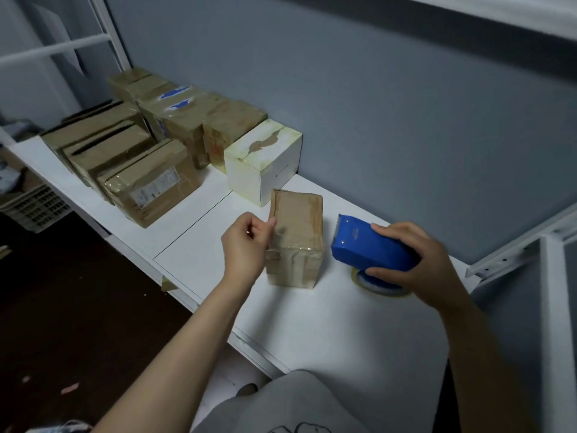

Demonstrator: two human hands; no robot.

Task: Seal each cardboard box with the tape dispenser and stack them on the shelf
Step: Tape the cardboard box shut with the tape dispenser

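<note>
- A beige crate (34,207) sits low at the far left, below the tabletop's (312,323) edge.
- Brown boxes (125,157) crowd the left of the tabletop, wrapped in clear tape. The nearest one bears a white printed label, too small to read.
- Behind them a row of taped boxes (187,120) runs along the grey wall. Two of these have torn blue patches on top.
- A white box (262,160) ends that row on the right, with yellowed tape and a torn brown patch on its lid.
- The left hand (246,242) reaches in from the near left. Its fingers are curled with the thumb against them, and the fingertips touch the upper left edge of the box (296,239). I cannot tell whether they pinch anything there.
- The box stands mid-tabletop, just near of the white box and apart from it. It is brown, its flaps down, with wrinkled clear tape across the top and the near face.
- The blue dispenser (368,245) lies just right of the box, not touching it, its toothed end pointing far and left. Its tape roll rests on the tabletop.
- The right hand (415,264) grips the dispenser's body, thumb on the near side and fingers wrapped over the top.
- A white metal frame (549,292) rises at the right edge.
</note>
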